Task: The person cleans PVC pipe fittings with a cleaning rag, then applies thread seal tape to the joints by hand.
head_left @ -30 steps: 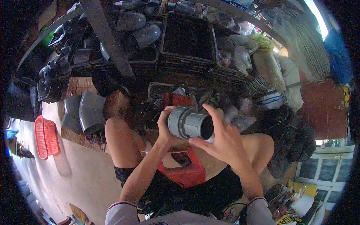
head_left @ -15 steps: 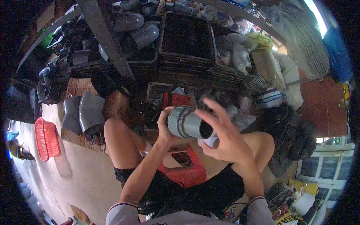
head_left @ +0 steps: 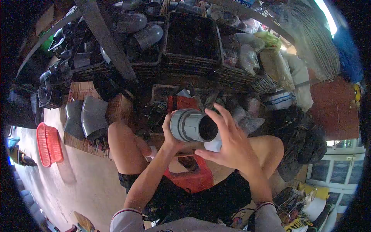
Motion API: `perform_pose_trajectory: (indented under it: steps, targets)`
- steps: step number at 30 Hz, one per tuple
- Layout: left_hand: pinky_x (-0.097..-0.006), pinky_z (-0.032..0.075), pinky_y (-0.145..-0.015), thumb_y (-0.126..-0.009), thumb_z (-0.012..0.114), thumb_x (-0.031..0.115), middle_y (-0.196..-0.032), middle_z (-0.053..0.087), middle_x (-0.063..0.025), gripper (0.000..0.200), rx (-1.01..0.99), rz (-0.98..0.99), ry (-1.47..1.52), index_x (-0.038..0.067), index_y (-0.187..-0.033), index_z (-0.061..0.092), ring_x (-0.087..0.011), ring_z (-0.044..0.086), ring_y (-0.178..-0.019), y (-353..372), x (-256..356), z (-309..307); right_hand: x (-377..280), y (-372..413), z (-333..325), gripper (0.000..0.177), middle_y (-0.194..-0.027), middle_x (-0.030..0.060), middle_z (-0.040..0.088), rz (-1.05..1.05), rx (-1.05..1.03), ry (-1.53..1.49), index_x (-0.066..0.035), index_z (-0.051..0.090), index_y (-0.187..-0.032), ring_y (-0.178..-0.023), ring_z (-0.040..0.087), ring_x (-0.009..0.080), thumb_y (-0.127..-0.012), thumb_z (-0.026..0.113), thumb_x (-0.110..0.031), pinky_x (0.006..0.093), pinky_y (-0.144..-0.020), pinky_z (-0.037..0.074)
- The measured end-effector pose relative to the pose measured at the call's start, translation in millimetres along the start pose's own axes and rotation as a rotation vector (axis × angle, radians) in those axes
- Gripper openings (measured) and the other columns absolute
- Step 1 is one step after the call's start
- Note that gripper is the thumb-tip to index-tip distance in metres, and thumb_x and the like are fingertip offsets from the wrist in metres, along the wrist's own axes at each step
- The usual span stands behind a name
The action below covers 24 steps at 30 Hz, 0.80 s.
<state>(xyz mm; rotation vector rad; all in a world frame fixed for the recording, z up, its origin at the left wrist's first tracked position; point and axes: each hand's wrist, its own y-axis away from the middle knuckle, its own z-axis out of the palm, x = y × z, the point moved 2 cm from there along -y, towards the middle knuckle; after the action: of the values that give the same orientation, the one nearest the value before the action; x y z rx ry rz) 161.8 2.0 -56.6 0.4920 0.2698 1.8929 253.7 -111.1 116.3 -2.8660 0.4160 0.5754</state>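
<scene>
A grey threaded pipe fitting [head_left: 189,125] is held up over my lap, its dark open end turned to the right. My left hand [head_left: 170,133] is wrapped round the fitting's left end. To the right of the open end is my right hand [head_left: 232,145], fingers spread and curved, thumb apart. A small pale piece [head_left: 213,145] shows beside that palm; whether the hand touches it I cannot tell. Below the fitting, between my legs, lies a red plastic stool [head_left: 193,179].
Two grey elbow pipes [head_left: 94,116] rest on a cardboard box at the left. A red basket [head_left: 49,145] stands on the floor farther left. Stacked black crates [head_left: 191,60] and bagged goods [head_left: 247,58] line the front. Black bags [head_left: 301,143] lie at the right.
The fitting has turned so that its open end shows more toward me. My right hand's fingers have shifted at that end, with the thumb now lower and farther left.
</scene>
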Motion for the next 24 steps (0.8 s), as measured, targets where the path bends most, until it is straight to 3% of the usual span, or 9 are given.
perform_pose_trajectory:
  steps: [4, 6, 8, 11, 15, 16, 19, 22, 24]
  targets:
    - [-0.0500, 0.049, -0.096, -0.092, 0.032, 0.059, -0.125, 0.061, -0.0128, 0.063, -0.007, 0.032, -0.131, 0.012, -0.126, 0.055, -0.0315, 0.059, -0.114, -8, -5, -12, -10, -6, 0, 0.088, -0.130, 0.0247, 0.052, 0.495, -0.297, -0.037, -0.008, 0.039, -0.140, -0.116, 0.057, 0.0393, -0.067, 0.084, -0.030, 0.0450, -0.095, 0.048]
    - [-0.0500, 0.048, -0.098, -0.092, 0.029, 0.062, -0.127, 0.061, -0.0118, 0.068, -0.001, 0.063, -0.193, 0.012, -0.130, 0.055, -0.0309, 0.058, -0.116, -12, -7, -19, -8, -8, 1, 0.087, -0.131, 0.0258, 0.050, 0.415, -0.271, -0.055, -0.008, 0.040, -0.140, -0.117, 0.056, 0.0393, -0.066, 0.084, -0.026, 0.0449, -0.096, 0.048]
    - [-0.0498, 0.049, -0.097, -0.092, 0.028, 0.062, -0.126, 0.061, -0.0121, 0.068, 0.017, 0.064, -0.197, 0.012, -0.131, 0.055, -0.0304, 0.059, -0.115, -9, -6, -15, 4, -1, 9, 0.086, -0.133, 0.0267, 0.049, -0.014, -0.076, -0.056, -0.008, 0.040, -0.139, -0.118, 0.055, 0.0393, -0.067, 0.082, -0.024, 0.0455, -0.096, 0.048]
    - [-0.0460, 0.053, -0.092, -0.095, 0.033, 0.046, -0.117, 0.065, -0.0130, 0.053, 0.075, 0.001, -0.023, 0.008, -0.122, 0.058, -0.0274, 0.063, -0.108, -10, -3, -14, -1, -4, -8, 0.085, -0.141, 0.0227, 0.043, -0.167, -0.007, 0.051, -0.012, 0.042, -0.141, -0.127, 0.047, 0.0406, -0.067, 0.080, -0.027, 0.0484, -0.095, 0.047]
    - [-0.0504, 0.052, -0.094, -0.094, 0.033, 0.048, -0.121, 0.063, -0.0133, 0.055, -0.020, 0.058, -0.056, 0.008, -0.123, 0.057, -0.0314, 0.062, -0.110, 6, 6, 9, 1, -6, 1, 0.090, -0.131, 0.0263, 0.052, 0.072, 0.087, 0.000, -0.007, 0.041, -0.138, -0.114, 0.058, 0.0400, -0.066, 0.084, -0.039, 0.0474, -0.090, 0.050]
    - [-0.0523, 0.050, -0.095, -0.093, 0.033, 0.054, -0.124, 0.061, -0.0135, 0.060, -0.033, 0.058, -0.061, 0.008, -0.125, 0.056, -0.0327, 0.061, -0.112, 4, 4, 7, 2, -5, 3, 0.091, -0.119, 0.0253, 0.059, 0.222, -0.032, 0.023, -0.006, 0.042, -0.137, -0.099, 0.065, 0.0396, -0.067, 0.082, -0.049, 0.0471, -0.080, 0.053]
    - [-0.0521, 0.050, -0.096, -0.091, 0.033, 0.058, -0.125, 0.061, -0.0133, 0.065, -0.021, 0.166, -0.252, 0.009, -0.128, 0.055, -0.0326, 0.061, -0.112, -4, 2, -3, -6, -10, 1, 0.087, -0.111, 0.0243, 0.063, 0.435, -0.287, 0.122, -0.006, 0.043, -0.136, -0.089, 0.067, 0.0399, -0.070, 0.080, -0.049, 0.0466, -0.074, 0.054]
    - [-0.0516, 0.050, -0.094, -0.089, 0.034, 0.057, -0.123, 0.063, -0.0135, 0.064, 0.066, 0.031, -0.083, 0.010, -0.127, 0.056, -0.0327, 0.062, -0.111, 2, 0, 6, 4, -2, 9, 0.086, -0.115, 0.0257, 0.061, 0.064, -0.029, 0.056, -0.007, 0.043, -0.136, -0.092, 0.067, 0.0391, -0.070, 0.080, -0.047, 0.0478, -0.076, 0.053]
    - [-0.0519, 0.051, -0.093, -0.089, 0.035, 0.055, -0.121, 0.064, -0.0135, 0.061, 0.058, -0.022, -0.075, 0.011, -0.125, 0.057, -0.0324, 0.062, -0.110, 8, 7, 20, 10, -5, -9, 0.086, -0.111, 0.0236, 0.064, -0.176, 0.005, 0.195, -0.006, 0.044, -0.136, -0.097, 0.065, 0.0379, -0.071, 0.078, -0.050, 0.0472, -0.080, 0.053]
